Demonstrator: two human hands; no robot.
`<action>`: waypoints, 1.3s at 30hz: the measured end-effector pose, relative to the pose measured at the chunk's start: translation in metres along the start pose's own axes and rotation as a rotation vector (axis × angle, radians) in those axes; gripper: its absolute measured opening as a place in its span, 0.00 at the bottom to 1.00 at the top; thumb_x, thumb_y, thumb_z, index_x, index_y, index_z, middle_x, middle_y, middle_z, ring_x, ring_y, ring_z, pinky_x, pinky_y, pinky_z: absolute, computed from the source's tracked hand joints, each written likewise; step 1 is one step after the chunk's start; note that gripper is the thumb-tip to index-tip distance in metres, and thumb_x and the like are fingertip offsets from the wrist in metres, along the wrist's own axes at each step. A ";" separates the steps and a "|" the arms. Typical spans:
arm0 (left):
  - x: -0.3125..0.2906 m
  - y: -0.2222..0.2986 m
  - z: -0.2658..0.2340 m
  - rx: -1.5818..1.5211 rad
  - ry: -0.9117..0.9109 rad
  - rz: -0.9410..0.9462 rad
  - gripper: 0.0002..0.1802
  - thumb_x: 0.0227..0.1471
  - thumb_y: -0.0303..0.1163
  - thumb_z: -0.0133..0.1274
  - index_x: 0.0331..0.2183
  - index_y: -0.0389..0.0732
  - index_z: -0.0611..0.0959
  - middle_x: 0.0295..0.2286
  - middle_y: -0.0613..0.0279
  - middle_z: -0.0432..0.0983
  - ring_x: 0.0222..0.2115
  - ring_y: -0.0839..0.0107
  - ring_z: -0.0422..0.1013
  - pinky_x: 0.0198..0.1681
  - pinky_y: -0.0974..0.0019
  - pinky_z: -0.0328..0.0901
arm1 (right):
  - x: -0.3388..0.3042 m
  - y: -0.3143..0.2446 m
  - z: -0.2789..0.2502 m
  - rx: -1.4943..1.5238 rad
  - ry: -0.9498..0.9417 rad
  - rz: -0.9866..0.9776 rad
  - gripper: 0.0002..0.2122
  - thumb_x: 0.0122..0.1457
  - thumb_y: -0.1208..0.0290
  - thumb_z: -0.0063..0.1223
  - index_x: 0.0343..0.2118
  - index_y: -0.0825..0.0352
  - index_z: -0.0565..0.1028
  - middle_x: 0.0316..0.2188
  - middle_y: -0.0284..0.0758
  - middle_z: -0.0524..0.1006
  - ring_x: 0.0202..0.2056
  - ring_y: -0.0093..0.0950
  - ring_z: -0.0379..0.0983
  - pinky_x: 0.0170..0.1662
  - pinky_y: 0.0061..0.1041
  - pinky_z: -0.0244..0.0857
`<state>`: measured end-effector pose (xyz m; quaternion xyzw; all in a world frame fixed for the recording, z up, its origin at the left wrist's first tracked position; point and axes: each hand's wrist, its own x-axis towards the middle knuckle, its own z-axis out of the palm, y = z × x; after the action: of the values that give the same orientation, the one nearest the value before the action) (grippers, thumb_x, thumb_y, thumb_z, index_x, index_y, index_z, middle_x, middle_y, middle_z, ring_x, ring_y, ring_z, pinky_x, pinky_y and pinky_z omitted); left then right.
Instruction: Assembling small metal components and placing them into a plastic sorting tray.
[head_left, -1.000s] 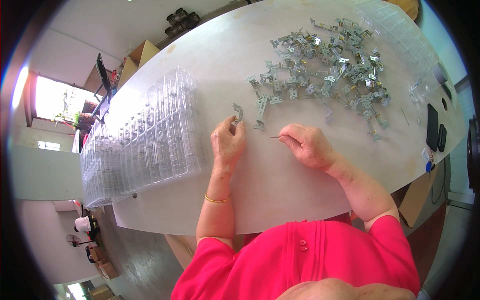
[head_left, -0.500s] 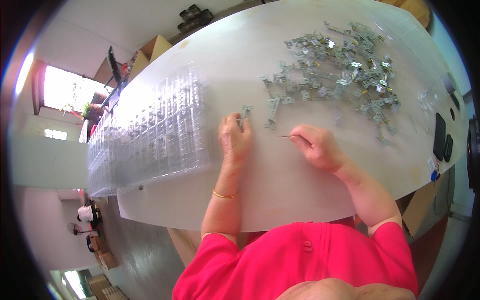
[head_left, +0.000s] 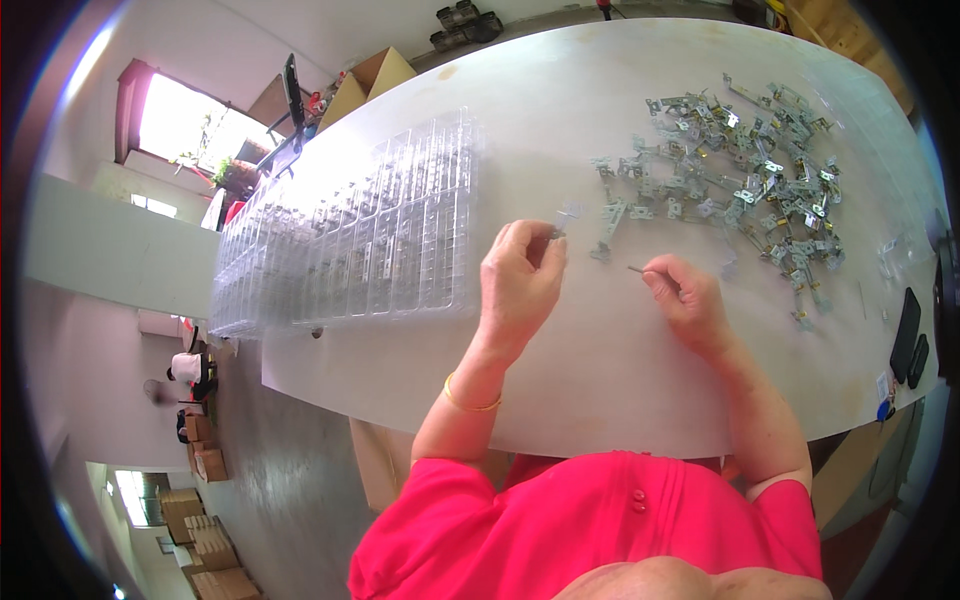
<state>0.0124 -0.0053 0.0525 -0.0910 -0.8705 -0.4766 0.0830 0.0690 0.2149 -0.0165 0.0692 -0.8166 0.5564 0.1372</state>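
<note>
My left hand (head_left: 522, 285) is closed, thumb and fingers pinched on the near end of a small metal bracket (head_left: 567, 212). The bracket's far end is blurred, and the fingers hide the rest. To the right, my right hand (head_left: 688, 302) grips a thin dark rod (head_left: 636, 268), its tip poking out leftward from thumb and forefinger. Between the hands and a little farther off, a loose metal bracket (head_left: 611, 222) lies on the table at the edge of a spread-out heap of similar metal brackets (head_left: 745, 195).
Clear plastic compartment trays (head_left: 470, 190), filled with metal parts, stand at the left on the white table (head_left: 600, 380). Along the right edge lie a black phone-like device (head_left: 905, 322), keys with a blue tag (head_left: 885, 408) and small clear pieces (head_left: 890, 258). An open cardboard box (head_left: 375, 80) stands behind.
The whole view has swung, so the scene sits farther right. My left fingers have closed on the bracket and the hand looks raised. My right hand still holds the rod.
</note>
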 end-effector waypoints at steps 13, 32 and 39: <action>0.114 -0.062 -0.167 0.118 0.222 -0.163 0.11 0.53 0.31 0.61 0.34 0.31 0.85 0.26 0.60 0.81 0.24 0.77 0.75 0.25 0.72 0.72 | 0.001 -0.005 -0.002 -0.005 -0.030 -0.023 0.03 0.62 0.77 0.57 0.34 0.66 0.74 0.22 0.36 0.74 0.21 0.27 0.67 0.26 0.26 0.62; 0.219 -0.159 -0.166 0.734 0.093 -0.235 0.14 0.43 0.35 0.63 0.27 0.32 0.86 0.19 0.59 0.79 0.17 0.74 0.73 0.23 0.67 0.69 | 0.000 -0.006 -0.002 -0.015 -0.044 0.019 0.03 0.60 0.76 0.58 0.34 0.66 0.74 0.23 0.36 0.74 0.22 0.29 0.68 0.27 0.27 0.63; 0.176 -0.071 -0.123 0.835 0.126 -0.088 0.21 0.47 0.38 0.61 0.40 0.34 0.85 0.32 0.47 0.83 0.35 0.56 0.80 0.43 0.57 0.71 | 0.000 -0.006 -0.006 0.018 -0.029 0.043 0.03 0.61 0.76 0.57 0.34 0.66 0.74 0.22 0.36 0.73 0.22 0.29 0.67 0.27 0.27 0.62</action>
<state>-0.1685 -0.1329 0.1005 0.0170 -0.9851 -0.0909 0.1451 0.0717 0.2186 -0.0094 0.0612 -0.8146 0.5656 0.1127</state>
